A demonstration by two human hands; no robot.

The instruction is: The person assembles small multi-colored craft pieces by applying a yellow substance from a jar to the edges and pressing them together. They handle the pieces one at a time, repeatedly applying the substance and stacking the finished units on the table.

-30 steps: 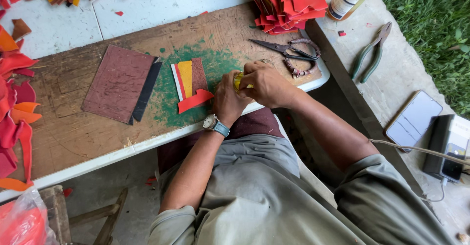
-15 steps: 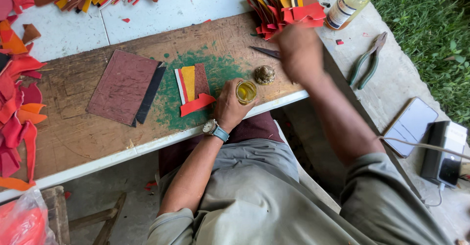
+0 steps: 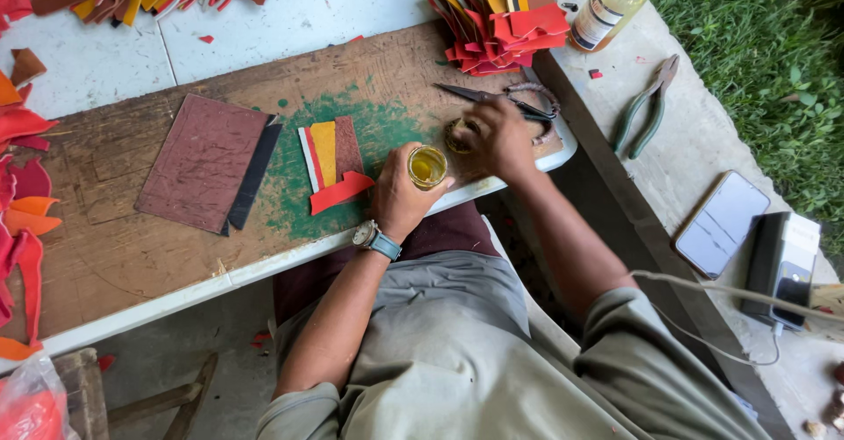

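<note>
My left hand point(image 3: 397, 201), with a watch on the wrist, holds a small open jar of yellow liquid point(image 3: 428, 167) at the near edge of the wooden board point(image 3: 105, 247). Just right of it, my right hand point(image 3: 498, 138) is down on the board with its fingers curled on the round jar lid point(image 3: 456, 134). Black scissors point(image 3: 492, 97) lie just beyond that hand. Left of the jar lie white, yellow and brown leather strips point(image 3: 327, 152) and a red cut piece point(image 3: 341, 191).
A maroon leather sheet point(image 3: 202, 163) on a dark one lies mid-board. Piles of red and orange leather cut-outs point(image 3: 505, 18) sit at the back and left. On the concrete ledge at right are a bottle point(image 3: 611, 0), green-handled pliers point(image 3: 646, 106), a phone point(image 3: 721, 225) and a dark device point(image 3: 782, 264).
Both hands were together on the jar; the lid came off onto the board. My right hand reached away to the far pile and has now come back down onto the lid.
</note>
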